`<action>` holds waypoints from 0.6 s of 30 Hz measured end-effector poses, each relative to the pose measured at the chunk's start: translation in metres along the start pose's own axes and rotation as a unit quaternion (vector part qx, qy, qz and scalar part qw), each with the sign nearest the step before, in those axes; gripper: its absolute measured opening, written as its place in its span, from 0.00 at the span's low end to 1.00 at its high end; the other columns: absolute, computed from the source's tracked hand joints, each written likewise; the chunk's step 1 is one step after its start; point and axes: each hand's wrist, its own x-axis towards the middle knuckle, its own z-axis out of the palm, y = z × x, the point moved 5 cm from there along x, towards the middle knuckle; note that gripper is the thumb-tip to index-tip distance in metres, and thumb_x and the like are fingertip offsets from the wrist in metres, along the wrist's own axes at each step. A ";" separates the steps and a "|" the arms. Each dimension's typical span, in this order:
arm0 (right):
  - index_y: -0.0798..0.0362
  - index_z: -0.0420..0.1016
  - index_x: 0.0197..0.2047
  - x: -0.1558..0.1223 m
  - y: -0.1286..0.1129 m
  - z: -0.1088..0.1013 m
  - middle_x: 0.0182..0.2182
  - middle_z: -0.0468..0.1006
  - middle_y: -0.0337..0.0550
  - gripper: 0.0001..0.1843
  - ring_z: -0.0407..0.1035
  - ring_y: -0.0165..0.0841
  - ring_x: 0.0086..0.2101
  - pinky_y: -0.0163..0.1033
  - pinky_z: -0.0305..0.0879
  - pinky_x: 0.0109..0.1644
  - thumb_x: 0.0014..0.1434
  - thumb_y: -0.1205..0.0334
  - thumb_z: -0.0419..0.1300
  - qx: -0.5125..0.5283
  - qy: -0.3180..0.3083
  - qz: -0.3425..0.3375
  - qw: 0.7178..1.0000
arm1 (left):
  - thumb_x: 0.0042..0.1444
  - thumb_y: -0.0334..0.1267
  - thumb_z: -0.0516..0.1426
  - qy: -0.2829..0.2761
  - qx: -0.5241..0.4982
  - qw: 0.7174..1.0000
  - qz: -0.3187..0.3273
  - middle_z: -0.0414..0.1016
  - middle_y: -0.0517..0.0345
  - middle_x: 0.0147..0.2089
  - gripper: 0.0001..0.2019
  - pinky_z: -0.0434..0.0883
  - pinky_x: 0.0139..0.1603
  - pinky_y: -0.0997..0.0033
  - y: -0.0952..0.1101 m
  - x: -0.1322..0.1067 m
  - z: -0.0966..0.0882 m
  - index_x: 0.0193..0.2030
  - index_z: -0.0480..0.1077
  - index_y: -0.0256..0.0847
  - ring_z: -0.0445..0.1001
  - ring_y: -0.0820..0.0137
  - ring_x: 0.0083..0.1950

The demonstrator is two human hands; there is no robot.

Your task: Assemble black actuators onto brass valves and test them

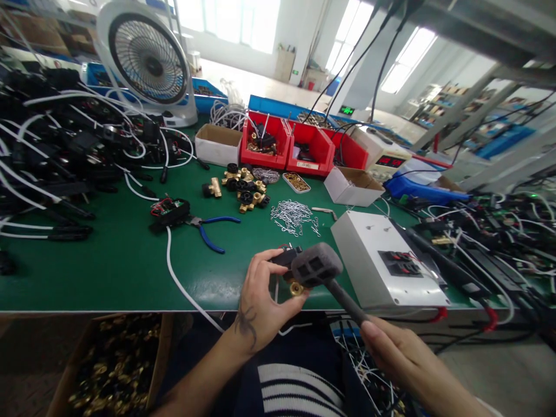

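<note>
With black-and-brass fitting (296,288) in pinch of left hand (263,298), grey mallet (319,262) in wraparound grip of right hand (402,350).

The mallet (318,262) is grey, the fitting (296,288) gold, tabletop (117,260) green, clothing (299,388) seemingly navy with black-and-white stripes.

A fan (152,65) stands at the rear left of the desk (117,272). Three red bins (263,160) stand side by side along the rear; an open white carton (217,152) sits just beside the leftmost. A unit with a red digital display (388,162) is positioned right of the bins. Windows (234,23) occupy the far wall.
</note>
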 end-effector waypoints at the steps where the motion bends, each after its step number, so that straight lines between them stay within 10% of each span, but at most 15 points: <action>1: 0.51 0.63 0.22 0.002 0.000 0.002 0.17 0.57 0.35 0.33 0.51 0.27 0.20 0.33 0.47 0.19 0.57 0.28 0.53 -0.003 -0.014 -0.008 1.000 | 0.49 0.35 0.66 -0.002 0.002 1.000 -0.002 0.70 0.46 0.55 0.16 0.71 0.57 0.52 0.000 0.000 0.000 0.42 0.65 0.41 0.72 0.58 0.58; 7: 0.51 0.74 0.52 0.025 -0.024 0.018 0.23 0.64 0.32 0.28 0.55 0.26 0.18 0.31 0.55 0.19 0.55 0.41 0.65 0.028 -0.002 -0.127 0.991 | 0.54 0.38 0.64 -0.036 0.027 0.999 -0.002 0.70 0.45 0.56 0.16 0.72 0.56 0.53 0.002 0.003 -0.002 0.47 0.65 0.41 0.71 0.58 0.58; 13: 0.52 0.73 0.60 0.070 -0.049 0.053 0.48 0.79 0.46 0.28 0.73 0.40 0.48 0.44 0.69 0.55 0.58 0.52 0.65 -0.011 -0.075 -0.232 0.970 | 0.57 0.39 0.62 -0.082 0.073 0.994 0.006 0.71 0.46 0.57 0.15 0.72 0.57 0.53 0.004 0.003 -0.011 0.48 0.65 0.41 0.72 0.58 0.58; 18: 0.51 0.72 0.61 0.081 -0.059 0.061 0.50 0.79 0.46 0.31 0.73 0.41 0.48 0.47 0.68 0.57 0.55 0.53 0.69 -0.002 -0.122 -0.250 0.961 | 0.56 0.39 0.62 -0.093 0.082 0.992 -0.001 0.72 0.49 0.52 0.14 0.76 0.51 0.56 0.004 0.006 -0.017 0.46 0.66 0.42 0.75 0.59 0.53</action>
